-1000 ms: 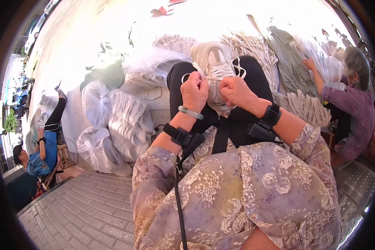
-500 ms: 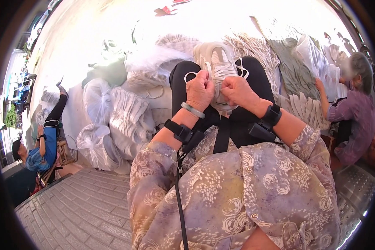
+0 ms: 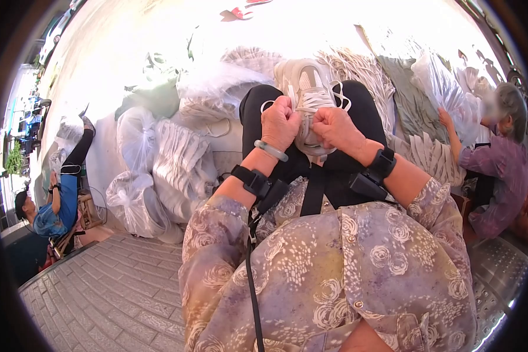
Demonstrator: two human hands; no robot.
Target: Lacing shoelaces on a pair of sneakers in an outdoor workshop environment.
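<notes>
A pale grey and white sneaker [image 3: 303, 71] is propped between my knees, its toe pointing away from me. White shoelace [image 3: 315, 98] crosses its front in rows, and loose loops stick out on both sides. At the shoe's left edge my left hand [image 3: 280, 124] is closed in a pinch with lace at its fingertips. My right hand [image 3: 338, 128] is closed over the right side of the lacing, close to the shoe's opening. Its fingertips curl inward, so what they pinch is hidden.
Clear plastic bags [image 3: 136, 141] and stacked pale shoe pieces [image 3: 185, 158] lie to the left. Beyond my right knee are bundled cream strips [image 3: 364, 76] and green-grey cloth [image 3: 413, 97]. One person [image 3: 496, 161] handles a plastic bag at right; another [image 3: 56, 217] sits far left.
My left hand has shifted slightly, its fist turning a little; my right hand stays nearly in place. The co-worker's hand at right has moved slightly left along the plastic bag.
</notes>
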